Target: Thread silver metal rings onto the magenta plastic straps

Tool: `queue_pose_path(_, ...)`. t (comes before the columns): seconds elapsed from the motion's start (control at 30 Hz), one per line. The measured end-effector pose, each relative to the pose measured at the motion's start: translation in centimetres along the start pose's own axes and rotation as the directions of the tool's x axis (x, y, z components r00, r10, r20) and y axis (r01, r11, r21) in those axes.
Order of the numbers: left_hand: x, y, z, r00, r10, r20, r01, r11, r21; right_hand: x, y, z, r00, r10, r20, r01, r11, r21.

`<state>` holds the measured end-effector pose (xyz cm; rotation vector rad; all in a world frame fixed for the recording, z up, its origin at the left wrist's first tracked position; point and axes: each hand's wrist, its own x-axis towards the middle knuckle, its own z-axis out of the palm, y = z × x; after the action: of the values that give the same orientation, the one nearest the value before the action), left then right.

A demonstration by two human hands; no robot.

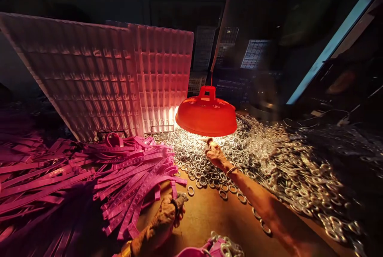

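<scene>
Both arms bare, no sleeves; bangle at left hand [167, 211] wrist, thin one at right hand [216, 155].

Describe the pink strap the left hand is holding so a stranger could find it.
Start at the red lamp hanging over the metal rings. Left of it lies a heap of pink straps. The one meant runs from the heap's near edge into the left hand.

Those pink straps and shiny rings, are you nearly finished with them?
Far from finished, it seems. Done: a few pink pieces with rings lie at the bottom edge. In hand: the left hand grips a pink strap by the big strap pile, and the right hand reaches into the rings under the red lamp. Left: both heaps look huge.
</scene>
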<state>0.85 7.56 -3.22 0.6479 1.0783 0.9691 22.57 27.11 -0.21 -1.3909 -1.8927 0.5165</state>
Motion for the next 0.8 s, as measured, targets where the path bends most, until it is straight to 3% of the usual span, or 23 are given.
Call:
queue_pose_path(0.13, 0.0, 1.5, 1.0, 0.993, 0.089, 0.073, -0.078, 0.987, -0.142, -6.7, -1.2, 0.8, 0.993, 0.098, 0.060, -0.111, 0.954, 0.277)
queue_pose_path(0.23, 0.1, 2.4, 1.5, 0.993, 0.028, 0.116, -0.006, 0.982, -0.188, -10.9, -2.4, 2.0, 0.962, 0.234, 0.137, -0.270, 0.788, 0.553)
queue_pose_path(0.33, -0.2, 3.0, 2.1, 0.993, -0.011, 0.117, 0.032, 0.982, -0.184, -13.4, -3.9, 2.9, 0.947, 0.261, 0.189, -0.321, 0.710, 0.627)
queue_pose_path(0.47, 0.2, 2.7, 2.4, 0.991, 0.048, 0.124, -0.023, 0.980, -0.198, -14.4, -5.6, 3.0, 0.964, 0.181, 0.192, -0.262, 0.754, 0.603)
queue_pose_path(0.57, 1.4, 2.1, 1.8, 0.994, 0.021, 0.106, 0.014, 0.947, -0.321, -14.4, -6.4, 2.6, 0.975, 0.085, 0.205, -0.195, 0.776, 0.601)
queue_pose_path(0.63, 2.2, 2.0, 1.2, 0.994, -0.024, 0.107, 0.069, 0.895, -0.441, -14.3, -6.6, 2.5, 0.969, 0.066, 0.239, -0.204, 0.759, 0.618)
queue_pose_path(0.8, 3.4, 2.8, 1.4, 0.962, -0.184, 0.200, 0.272, 0.673, -0.688, -13.4, -5.8, 3.3, 0.949, 0.175, 0.261, -0.304, 0.723, 0.621)
